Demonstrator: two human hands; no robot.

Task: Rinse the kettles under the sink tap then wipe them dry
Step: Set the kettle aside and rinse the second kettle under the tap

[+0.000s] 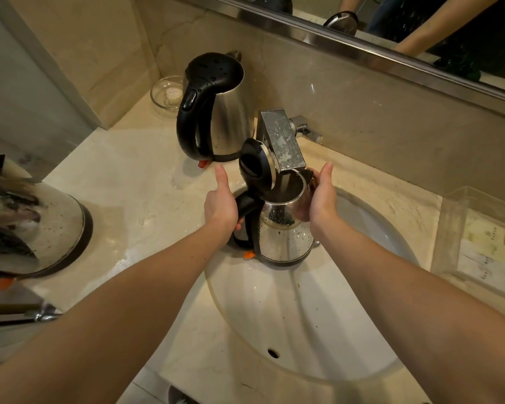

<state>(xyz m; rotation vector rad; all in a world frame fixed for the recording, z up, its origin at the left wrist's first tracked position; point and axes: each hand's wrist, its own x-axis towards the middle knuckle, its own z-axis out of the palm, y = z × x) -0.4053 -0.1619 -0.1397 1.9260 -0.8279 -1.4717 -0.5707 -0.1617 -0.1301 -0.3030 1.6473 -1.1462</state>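
The kettle (283, 228) is held over the back of the sink (274, 316), its lid (255, 166) flipped open so the mouth sits right under the tap (283, 141) to take water; whether water is running is hard to tell. The left hand (220, 204) grips the black handle, thumb raised, carrying the weight. The right hand (321, 199) curls round the wet steel body by the spout, likely to steady it. A second kettle (228, 112), lid closed and beaded with drops, stands on the counter (134, 182) behind, and a third kettle (35, 225) sits to the left.
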